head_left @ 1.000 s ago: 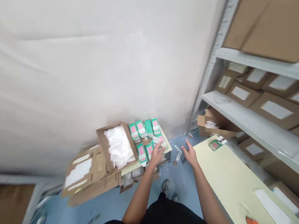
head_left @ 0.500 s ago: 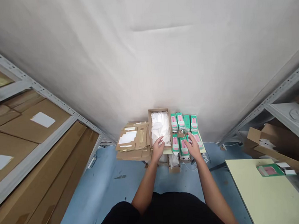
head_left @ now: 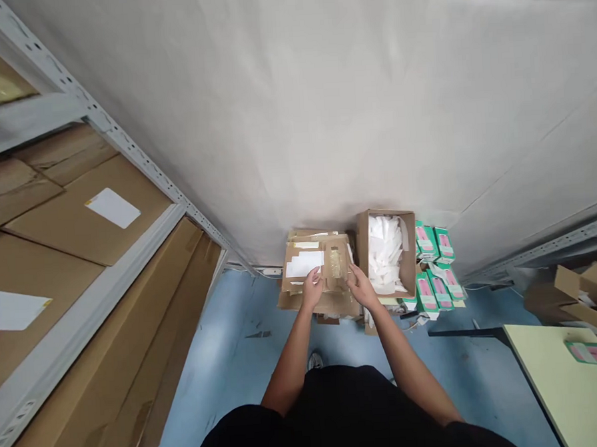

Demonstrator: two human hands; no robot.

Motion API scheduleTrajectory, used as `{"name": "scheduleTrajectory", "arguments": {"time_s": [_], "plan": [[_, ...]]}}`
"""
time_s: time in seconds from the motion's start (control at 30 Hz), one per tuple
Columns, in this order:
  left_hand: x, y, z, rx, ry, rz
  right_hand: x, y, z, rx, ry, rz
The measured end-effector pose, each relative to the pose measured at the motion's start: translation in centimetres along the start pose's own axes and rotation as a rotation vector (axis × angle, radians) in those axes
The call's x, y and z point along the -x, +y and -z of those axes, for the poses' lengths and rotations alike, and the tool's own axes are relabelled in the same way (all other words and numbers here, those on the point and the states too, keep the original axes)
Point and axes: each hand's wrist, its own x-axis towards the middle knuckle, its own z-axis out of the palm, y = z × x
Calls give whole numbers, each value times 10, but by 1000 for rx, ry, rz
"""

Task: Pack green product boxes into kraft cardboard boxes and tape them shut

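Observation:
A stack of flattened cardboard lies in front of me, its top piece bearing white labels and clear tape. Over the lower left of that top piece is my left hand, fingers apart and nothing visible in them. My right hand is at the stack's right edge, thumb and fingers spread, between the cardboard and an open carton. White, soft-looking pieces fill much of the carton. Whether either hand touches the cardboard is hard to tell.
Green-and-pink boxes stand right of the carton. A pale table at the lower right carries another green-and-pink box. Metal shelving with large cartons rises on the left. A pale wall stands behind.
The view has turned left, so the carton and green boxes sit farther right. My hands have moved left, from the carton and green boxes to the flattened cardboard.

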Motion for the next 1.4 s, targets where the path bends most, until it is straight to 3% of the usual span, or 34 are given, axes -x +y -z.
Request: {"name": "scheduleTrajectory", "arguments": {"time_s": [0.2,0.33,0.4,0.5,0.67,0.8,0.93,1.1,1.4], "plan": [[-38,-28,67,-265,107,153,-35,12,-69,259,-278,-182],[-47,-48,92,-316,148,341,-41,22,-95,402,-528,-285],[-46,-55,102,-286,149,369,-37,25,-104,428,-584,-314],[-44,-58,113,-227,159,345,-28,29,-114,403,-540,-314],[-42,-51,125,-49,125,263,-20,27,-114,215,-337,-238],[-37,-41,139,177,75,205,-27,14,-93,112,-79,-162],[-35,-25,152,424,14,154,-39,-1,-51,18,168,-212],[-32,6,148,504,-68,127,-45,-13,9,-245,231,-324],[-9,52,109,365,-180,57,-5,-27,100,-482,240,-206]]}}
